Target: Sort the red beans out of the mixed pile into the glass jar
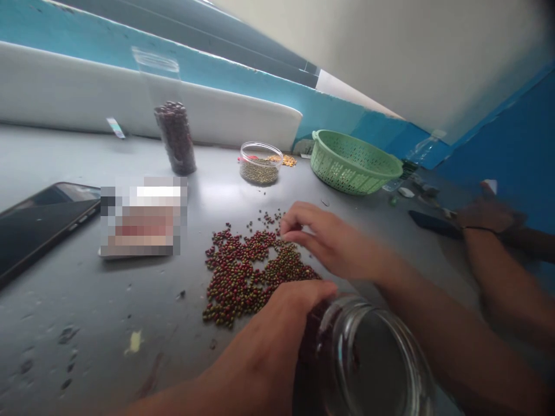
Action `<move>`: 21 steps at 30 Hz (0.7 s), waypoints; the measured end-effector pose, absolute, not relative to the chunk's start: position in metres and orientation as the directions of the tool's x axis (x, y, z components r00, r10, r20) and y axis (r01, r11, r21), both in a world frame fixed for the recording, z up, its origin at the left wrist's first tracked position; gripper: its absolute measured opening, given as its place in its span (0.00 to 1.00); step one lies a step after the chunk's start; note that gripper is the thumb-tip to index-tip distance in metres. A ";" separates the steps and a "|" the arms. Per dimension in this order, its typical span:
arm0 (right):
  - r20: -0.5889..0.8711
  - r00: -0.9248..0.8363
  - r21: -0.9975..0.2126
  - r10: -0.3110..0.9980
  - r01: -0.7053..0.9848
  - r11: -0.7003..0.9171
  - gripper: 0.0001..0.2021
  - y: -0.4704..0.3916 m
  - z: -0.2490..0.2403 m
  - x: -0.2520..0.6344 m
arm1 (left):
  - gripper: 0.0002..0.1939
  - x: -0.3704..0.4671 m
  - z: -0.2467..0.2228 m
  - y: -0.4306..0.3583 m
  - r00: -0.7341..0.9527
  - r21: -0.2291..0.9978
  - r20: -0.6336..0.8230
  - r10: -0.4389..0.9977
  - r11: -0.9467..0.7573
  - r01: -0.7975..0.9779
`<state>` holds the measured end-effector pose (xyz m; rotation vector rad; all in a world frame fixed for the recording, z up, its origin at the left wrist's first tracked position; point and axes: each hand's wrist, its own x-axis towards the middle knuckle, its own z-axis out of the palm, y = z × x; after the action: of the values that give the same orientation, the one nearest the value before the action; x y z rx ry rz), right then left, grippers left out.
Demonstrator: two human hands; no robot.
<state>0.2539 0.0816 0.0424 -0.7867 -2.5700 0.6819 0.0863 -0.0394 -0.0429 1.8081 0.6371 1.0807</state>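
Red and green beans (238, 271) lie loosely spread on the grey table. At the pile's far right edge, my right hand (316, 237) is closed, thumb and fingertips pinched together; whatever is between them is too small to make out. A clear jar (373, 352) with dark red contents stands close to me, its open mouth turned toward the camera. Around the jar's left and far side curves my left hand (281, 323), closed on it, with most fingers hidden behind the jar.
Behind the beans are a round tub of small green beans (260, 170), yellow kernels (288, 160) and a green basket (355, 167). A tall container of dark beans (176, 138), a phone (43, 214) and a blurred-out item (143, 222) are left. Another person's blurred hands (485, 216) are right.
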 end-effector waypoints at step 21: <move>0.236 -0.726 -0.844 0.646 0.176 0.506 0.06 0.095 0.032 0.258 | 0.39 0.085 -0.050 -0.037 0.500 0.900 0.389 0.774 -0.436 -0.025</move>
<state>0.2581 0.0954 0.0322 -0.6712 -2.2149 1.1561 0.0846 -0.0366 -0.0497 1.7935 0.6291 1.0548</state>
